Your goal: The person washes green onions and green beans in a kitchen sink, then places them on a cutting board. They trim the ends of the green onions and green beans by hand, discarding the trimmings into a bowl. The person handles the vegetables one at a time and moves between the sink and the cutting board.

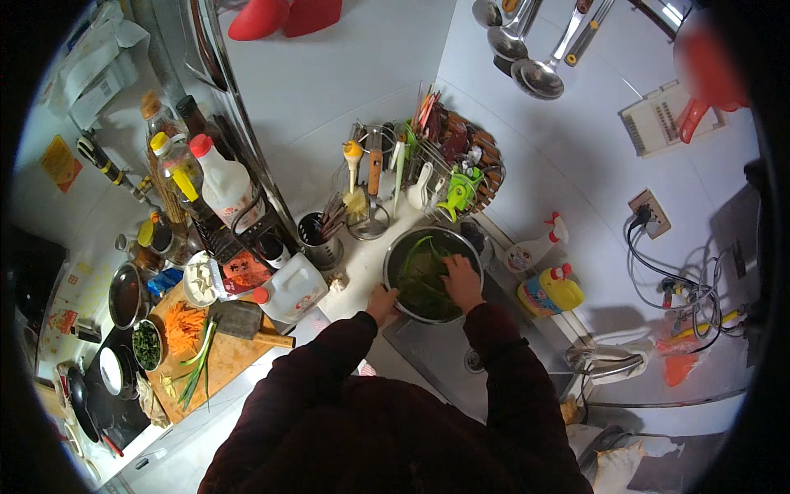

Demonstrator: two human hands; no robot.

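A round metal basin [387,262] with water and long green vegetables [426,281] stands in front of me, at the corner of the sink. At its lower left rim is my left hand [382,304], its fingers against the rim; whether they grip it is hard to see. My right hand [463,284] reaches over the right side of the basin, fingers spread and bent down at the greens. Its fingertips are partly hidden in the dark water, so a hold on a leaf cannot be made out.
Left, a wooden board [231,358] bears a cleaver [237,320], shredded carrot [183,327] and scallions [200,364]. A white jug [296,287] stands beside it. Behind the basin are a utensil holder [321,241] and wire baskets; right, a spray bottle [534,247] and yellow detergent bottle [551,292].
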